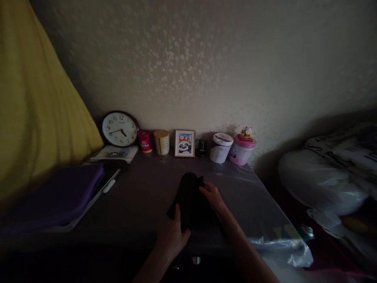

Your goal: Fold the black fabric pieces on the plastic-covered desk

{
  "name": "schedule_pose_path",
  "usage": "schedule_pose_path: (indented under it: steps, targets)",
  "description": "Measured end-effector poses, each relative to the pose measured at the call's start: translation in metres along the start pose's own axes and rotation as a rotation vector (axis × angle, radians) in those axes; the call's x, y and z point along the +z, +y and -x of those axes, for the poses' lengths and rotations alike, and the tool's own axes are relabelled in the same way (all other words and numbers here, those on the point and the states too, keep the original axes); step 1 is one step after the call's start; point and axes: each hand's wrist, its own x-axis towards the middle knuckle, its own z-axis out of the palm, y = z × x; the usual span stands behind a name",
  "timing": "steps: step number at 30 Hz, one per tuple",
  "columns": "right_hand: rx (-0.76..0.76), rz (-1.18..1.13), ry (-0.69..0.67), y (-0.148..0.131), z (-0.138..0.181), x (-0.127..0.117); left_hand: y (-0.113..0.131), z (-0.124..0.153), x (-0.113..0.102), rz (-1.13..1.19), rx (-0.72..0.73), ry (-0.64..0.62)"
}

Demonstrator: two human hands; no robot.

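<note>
A dark black cloth item (185,196) lies on the table in front of me, its exact kind hard to make out in the dim light. Its upper end is rounded, and a separate flap rises at its right side. My right hand (212,195) pinches that flap between thumb and fingers. At the lower left edge, my left hand (173,235) rests against the cloth with its index finger stretched forward and thumb spread apart. The folds between both hands are lost in shadow.
Along the wall stand a clock (120,129), a pink tin (145,141), a yellow canister (161,142), a framed panda picture (185,144) and two tubs (220,148). A purple folder (59,196) lies left, by a yellow curtain (38,98). Plastic bags (318,177) sit right.
</note>
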Motion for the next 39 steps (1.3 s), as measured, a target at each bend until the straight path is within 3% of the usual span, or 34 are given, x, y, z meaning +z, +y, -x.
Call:
schedule_pose_path:
  steps: [5,15,23,32,39]
  targets:
    - [0.011,0.017,-0.028,-0.020,-0.005,0.013,-0.001,-0.003,0.005,0.041,0.014,-0.015]
    - [-0.019,0.291,-0.102,-0.044,-0.006,0.043,-0.003,-0.007,0.008,0.056,-0.005,-0.013]
    - [-0.165,0.359,-0.202,-0.051,0.006,0.042,0.000,-0.001,-0.001,0.053,0.006,-0.005]
    - [-0.545,0.556,-0.130,-0.053,0.055,0.053,-0.001,-0.002,0.004,0.060,-0.002,0.032]
    - [-0.557,0.563,-0.144,-0.056,0.062,0.056,-0.009,0.004,0.009,0.095,0.017,0.124]
